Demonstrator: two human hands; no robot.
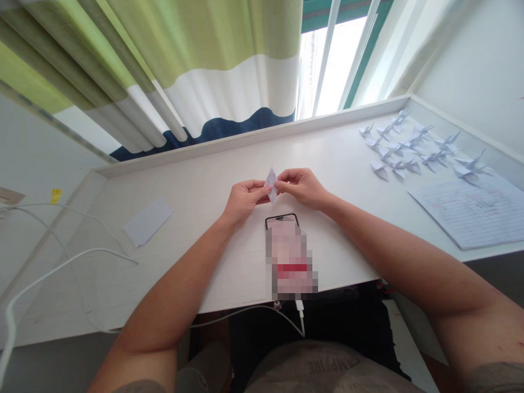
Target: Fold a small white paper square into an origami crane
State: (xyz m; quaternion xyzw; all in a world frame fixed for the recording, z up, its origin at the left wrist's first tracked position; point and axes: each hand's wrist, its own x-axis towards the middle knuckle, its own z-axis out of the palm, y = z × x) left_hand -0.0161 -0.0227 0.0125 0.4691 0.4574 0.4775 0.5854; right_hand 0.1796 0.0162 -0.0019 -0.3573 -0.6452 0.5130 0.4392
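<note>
A small white folded paper [272,179], diamond-shaped and upright, is held between my two hands above the table's middle. My left hand [246,199] pinches its left side, thumb in front and fingers behind. On the right edge, the thumb and index finger of my right hand [302,186] close on the same paper. Just below the hands lies a phone [289,251], its screen mostly blurred out, with a white charging cable [300,312] plugged into its near end.
Several folded paper cranes [409,153] stand at the back right of the white table [213,262]. A written sheet [475,213] lies in front of them. Some blank paper [148,220] is at the left, near white cables [82,254]. A raised rim [245,134] runs along the back below the curtain [229,43].
</note>
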